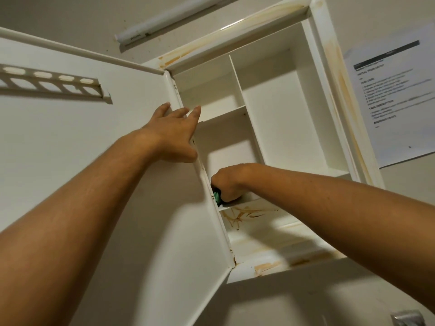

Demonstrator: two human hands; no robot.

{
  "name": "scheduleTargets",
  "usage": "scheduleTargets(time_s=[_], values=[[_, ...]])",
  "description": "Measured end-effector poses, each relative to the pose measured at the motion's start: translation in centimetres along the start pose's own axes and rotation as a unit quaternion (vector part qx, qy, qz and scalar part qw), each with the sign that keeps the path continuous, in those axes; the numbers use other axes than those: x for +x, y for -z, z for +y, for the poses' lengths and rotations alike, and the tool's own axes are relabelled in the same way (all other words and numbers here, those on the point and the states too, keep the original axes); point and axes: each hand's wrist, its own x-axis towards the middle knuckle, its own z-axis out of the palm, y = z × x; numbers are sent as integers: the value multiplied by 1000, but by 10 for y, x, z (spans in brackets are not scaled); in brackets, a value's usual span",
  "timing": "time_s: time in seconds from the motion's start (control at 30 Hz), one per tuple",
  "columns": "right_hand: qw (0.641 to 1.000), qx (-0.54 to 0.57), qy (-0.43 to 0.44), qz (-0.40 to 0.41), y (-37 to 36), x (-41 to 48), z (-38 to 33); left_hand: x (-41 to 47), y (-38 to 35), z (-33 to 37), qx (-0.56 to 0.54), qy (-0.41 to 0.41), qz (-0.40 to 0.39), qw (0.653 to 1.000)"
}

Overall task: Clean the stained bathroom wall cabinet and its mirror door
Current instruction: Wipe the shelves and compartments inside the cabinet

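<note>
Cabinet (282, 118): white, on the wall, seen from below; a divider and shelves split the inside into compartments.
Door (94, 161): swung open to the left, its white inner face towards the camera, with a slotted rack (54, 83) fixed near its top.
Left hand (174, 135): laid flat on the door's hinge edge at the level of the upper shelf; fingers (193, 118) straight and slightly spread, tips reaching past the edge into the opening.
Right hand (228, 182): inside the lower left compartment, close to the hinge side, fingers curled round a pad (217, 196).
Pad: green with a dark part, mostly hidden in the fist, down on the shelf (249, 201) by the hinges.
Stains (244, 214): brown streaks just under that shelf; more along the top, right and bottom of the frame.
Wall: a printed sheet (395, 95) to the right of the cabinet, a tube light (164, 18) above it.
</note>
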Motion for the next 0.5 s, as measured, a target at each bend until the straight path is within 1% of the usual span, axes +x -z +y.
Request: scheduleTargets(time_s=[0.13, 0.2, 0.23, 0.3, 0.37, 0.43, 0.5], values=[[999, -24, -2, 31, -5, -4, -4, -1, 1, 3, -3, 9, 12, 1000], [996, -80, -5, 38, -8, -10, -4, -2, 2, 3, -10, 14, 19, 1000], [991, -133, -10, 31, -5, -16, -2, -2, 2, 3, -12, 17, 21, 1000], [962, -272, -39, 4, 3, -33, 7, -1, 1, 2, -15, 18, 23, 999], [919, -388, -66, -24, 6, -43, 14, 0, 0, 1, -18, 18, 21, 999], [904, -419, -80, -36, -1, -39, 13, 1, -1, 2, -20, 23, 22, 999], [911, -401, -88, -39, -6, -30, 8, 0, -1, 5, -19, 27, 24, 999]])
